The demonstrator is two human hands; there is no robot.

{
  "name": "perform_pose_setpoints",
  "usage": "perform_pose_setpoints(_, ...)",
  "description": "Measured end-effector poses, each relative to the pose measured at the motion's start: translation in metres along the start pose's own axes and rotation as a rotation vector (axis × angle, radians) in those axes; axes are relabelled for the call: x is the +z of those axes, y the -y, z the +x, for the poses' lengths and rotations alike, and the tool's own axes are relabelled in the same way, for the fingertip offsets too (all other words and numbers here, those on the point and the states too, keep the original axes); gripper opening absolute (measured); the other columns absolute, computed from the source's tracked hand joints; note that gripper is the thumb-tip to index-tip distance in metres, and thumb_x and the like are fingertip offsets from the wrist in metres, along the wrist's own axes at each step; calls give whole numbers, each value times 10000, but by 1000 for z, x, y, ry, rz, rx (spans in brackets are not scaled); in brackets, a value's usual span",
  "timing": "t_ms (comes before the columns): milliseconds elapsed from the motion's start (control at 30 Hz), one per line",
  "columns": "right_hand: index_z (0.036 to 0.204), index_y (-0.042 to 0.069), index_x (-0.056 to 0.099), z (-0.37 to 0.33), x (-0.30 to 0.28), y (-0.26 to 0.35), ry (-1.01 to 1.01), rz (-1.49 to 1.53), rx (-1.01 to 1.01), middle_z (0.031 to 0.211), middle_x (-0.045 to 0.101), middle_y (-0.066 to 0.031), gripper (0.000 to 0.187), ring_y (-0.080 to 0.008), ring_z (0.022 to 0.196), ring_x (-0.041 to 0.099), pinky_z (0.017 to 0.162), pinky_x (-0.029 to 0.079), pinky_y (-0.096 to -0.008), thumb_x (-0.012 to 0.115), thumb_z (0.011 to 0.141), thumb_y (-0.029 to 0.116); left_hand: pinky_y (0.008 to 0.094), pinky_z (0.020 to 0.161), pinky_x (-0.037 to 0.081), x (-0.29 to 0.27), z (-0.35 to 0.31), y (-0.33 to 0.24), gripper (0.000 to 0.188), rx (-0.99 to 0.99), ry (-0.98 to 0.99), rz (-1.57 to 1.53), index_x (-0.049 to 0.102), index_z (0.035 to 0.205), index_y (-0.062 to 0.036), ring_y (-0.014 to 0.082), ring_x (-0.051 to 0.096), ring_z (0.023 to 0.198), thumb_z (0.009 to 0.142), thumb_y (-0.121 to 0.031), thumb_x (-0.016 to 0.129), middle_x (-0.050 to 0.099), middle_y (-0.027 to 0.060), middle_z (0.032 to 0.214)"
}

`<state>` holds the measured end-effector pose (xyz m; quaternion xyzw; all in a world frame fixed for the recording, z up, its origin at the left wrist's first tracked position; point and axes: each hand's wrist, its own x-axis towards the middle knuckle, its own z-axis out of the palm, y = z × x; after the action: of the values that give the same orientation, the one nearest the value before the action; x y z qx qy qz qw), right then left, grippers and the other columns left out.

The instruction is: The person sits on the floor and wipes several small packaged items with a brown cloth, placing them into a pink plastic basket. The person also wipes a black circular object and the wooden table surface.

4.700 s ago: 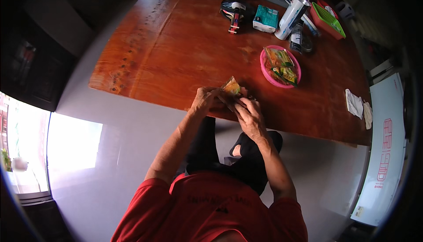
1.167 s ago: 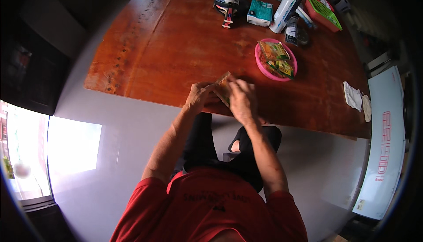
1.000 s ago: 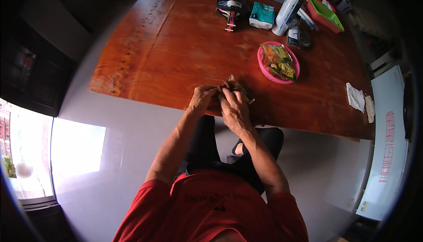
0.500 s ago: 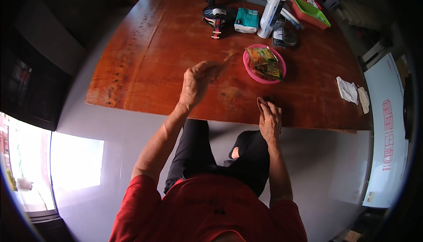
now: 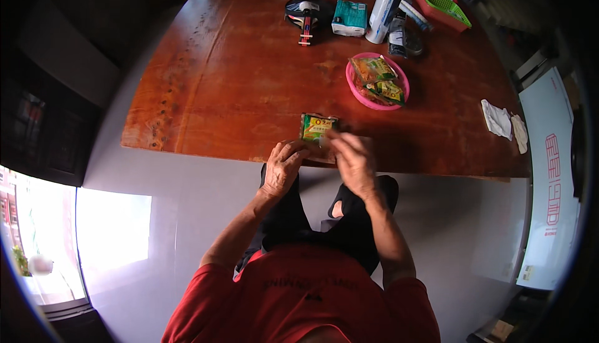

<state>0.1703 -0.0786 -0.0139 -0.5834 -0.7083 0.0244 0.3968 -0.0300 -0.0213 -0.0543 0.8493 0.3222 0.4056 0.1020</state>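
A small green and yellow food packet (image 5: 317,127) lies at the near edge of the table, its lower part between my hands. My left hand (image 5: 284,165) is closed, its curled fingertips on the packet's lower left corner. My right hand (image 5: 354,161) reaches across the packet's lower right side; motion smears its fingers, so their grip cannot be made out. Beyond, a round pink basket (image 5: 375,105) holds several more packets (image 5: 374,68) of similar green and orange colours.
Farther back stand a teal and white tissue pack (image 5: 349,17), a tall white tube (image 5: 385,9) and a dark object with a red strip (image 5: 305,24). At far right are a green and red basket (image 5: 444,7) and white cloths (image 5: 497,119). The brown table (image 5: 212,99) ends before my knees.
My left hand has come back toward the table's near edge, and my right hand has moved left to meet it. A packet now shows between them. The view has shifted slightly.
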Motion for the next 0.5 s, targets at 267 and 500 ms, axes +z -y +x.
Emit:
perform_pose_setpoints(267,1211,99,642,27,48,1,70,-150,-5,1210,606,-58,340,-311,933,552,858,468,-394,624,872,76,377,887,524,2,-2,4,219,-33,-10,-92,702,943,-89,268,639,1051,741,-7,693,680,60,1072)
perform_pose_setpoints(500,1121,112,683,52,57,-37,-50,-135,-6,1126,651,-52,252,-319,901,584,809,487,-400,617,879,94,383,868,539,5,-5,4,210,-59,-25,-90,700,947,-74,300,637,1015,755,9,702,627,100,1112)
